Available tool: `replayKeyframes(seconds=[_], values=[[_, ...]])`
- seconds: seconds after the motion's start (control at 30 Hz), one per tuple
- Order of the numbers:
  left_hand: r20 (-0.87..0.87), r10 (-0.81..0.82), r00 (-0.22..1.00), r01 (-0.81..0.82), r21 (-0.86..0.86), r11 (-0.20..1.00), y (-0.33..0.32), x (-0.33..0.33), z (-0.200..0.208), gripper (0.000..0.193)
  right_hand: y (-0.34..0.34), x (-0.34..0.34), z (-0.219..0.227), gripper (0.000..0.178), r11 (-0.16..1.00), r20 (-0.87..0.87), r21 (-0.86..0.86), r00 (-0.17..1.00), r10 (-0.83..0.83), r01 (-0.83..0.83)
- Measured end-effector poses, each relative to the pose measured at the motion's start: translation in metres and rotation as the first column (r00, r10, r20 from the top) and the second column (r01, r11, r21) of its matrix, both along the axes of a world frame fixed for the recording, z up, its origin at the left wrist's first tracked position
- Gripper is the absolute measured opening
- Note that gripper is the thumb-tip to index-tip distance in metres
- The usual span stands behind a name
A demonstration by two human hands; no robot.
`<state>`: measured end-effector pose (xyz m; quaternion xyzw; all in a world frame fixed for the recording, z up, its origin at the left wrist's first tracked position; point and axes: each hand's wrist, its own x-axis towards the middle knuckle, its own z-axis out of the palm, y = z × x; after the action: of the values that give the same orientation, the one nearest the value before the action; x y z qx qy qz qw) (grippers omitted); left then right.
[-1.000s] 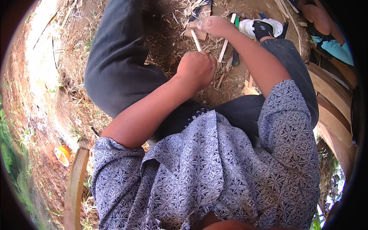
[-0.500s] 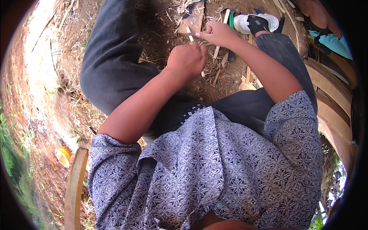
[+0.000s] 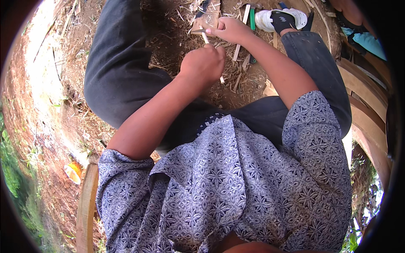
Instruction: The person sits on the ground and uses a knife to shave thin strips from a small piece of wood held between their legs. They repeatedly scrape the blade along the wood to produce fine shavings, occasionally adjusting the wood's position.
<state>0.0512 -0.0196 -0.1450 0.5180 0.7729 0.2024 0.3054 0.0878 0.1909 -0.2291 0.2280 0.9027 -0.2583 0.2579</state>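
Note:
My left hand [image 3: 203, 64] is closed around a thin pale wooden stick [image 3: 205, 38]. The stick's far end sticks out above the fist, and its near end shows below the little-finger side. In my right hand [image 3: 231, 30] is a small knife [image 3: 198, 30], its narrow blade pointing left across the far part of the stick. The knife's handle is hidden in the fingers. Just beyond the blade, a flat piece of wood [image 3: 209, 17] lies on the ground with a dark strip [image 3: 203, 8] on it.
Wood shavings and thin strips [image 3: 236, 53] litter the brown ground. Near my right shoe [image 3: 265, 21] lies a green-handled tool [image 3: 252, 19]. Curved planks [image 3: 363, 84] stand at the right, with another person's teal clothing [image 3: 369, 44] beyond. A wooden beam [image 3: 86, 206] and an orange-and-white object [image 3: 73, 172] are at left.
My right hand and the knife have moved a little away and to the left, toward the stick's far end. The left hand keeps its hold and has shifted only slightly.

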Motion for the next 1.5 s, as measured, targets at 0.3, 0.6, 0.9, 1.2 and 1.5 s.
replayKeyframes(seconds=[0.3, 0.6, 0.9, 1.2, 1.5], values=[[0.023, 0.028, 0.999, -0.029, 0.015, 0.999, 0.000, 0.000, -0.001, 0.020, 0.027, -0.002, -0.024, 0.068, 0.999, 0.082, 0.005, 0.995, -0.054, 0.054], [-0.069, -0.013, 0.998, 0.014, 0.016, 1.000, -0.002, -0.001, -0.006, 0.025, 0.006, 0.007, 0.038, 0.061, 0.996, 0.045, -0.070, 0.998, 0.055, -0.051], [-0.075, -0.052, 0.996, 0.054, 0.019, 0.998, -0.002, 0.001, -0.005, 0.014, 0.003, 0.010, 0.045, 0.056, 0.996, 0.079, -0.026, 0.994, 0.082, -0.080], [-0.069, -0.055, 0.996, 0.055, -0.005, 0.998, -0.001, 0.000, -0.004, 0.013, -0.008, 0.007, 0.034, 0.056, 0.998, 0.022, 0.014, 0.998, 0.055, -0.056], [-0.026, 0.016, 1.000, -0.015, 0.069, 0.998, 0.000, -0.002, -0.011, 0.020, 0.019, -0.017, -0.035, 0.061, 0.995, 0.010, 0.066, 0.997, 0.077, -0.077]])
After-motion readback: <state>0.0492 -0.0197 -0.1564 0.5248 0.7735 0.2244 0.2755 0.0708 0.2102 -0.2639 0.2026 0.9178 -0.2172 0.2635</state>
